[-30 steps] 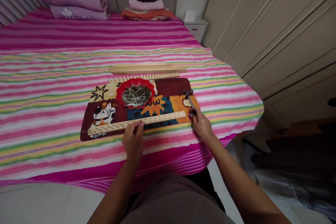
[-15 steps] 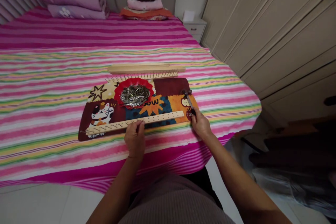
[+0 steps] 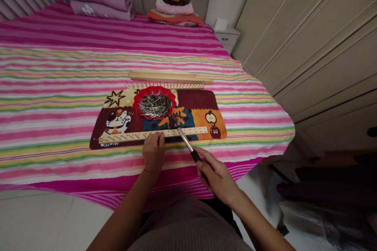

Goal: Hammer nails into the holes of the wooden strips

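Note:
A narrow pale wooden strip (image 3: 194,130) with a row of small holes lies along the near side of a patterned mat (image 3: 203,100). Slanting nails (image 3: 123,137) stand in its left part. My left hand (image 3: 153,151) is closed at the strip's middle, thumb and forefinger pinched on a nail mostly hidden by the fingers. My right hand (image 3: 218,174) grips the black handle of a hammer (image 3: 185,139); its dark head hovers over or just beyond the strip, right of my left fingers. Behind lies a red scalloped bowl (image 3: 137,106) heaped with loose nails (image 3: 156,105).
Behind the bowl lies another strip with upright nails (image 3: 176,85), and beyond it plain wooden strips (image 3: 165,75). All rest on a bed with a striped cover (image 3: 250,110). Folded bedding (image 3: 97,0) is stacked at the back; a wardrobe (image 3: 309,47) stands at right.
My right hand has brought the hammer from the mat's right end leftward and nearer, its head now close to the strip's middle. My left hand stays pinched at the strip. The view has shifted slightly.

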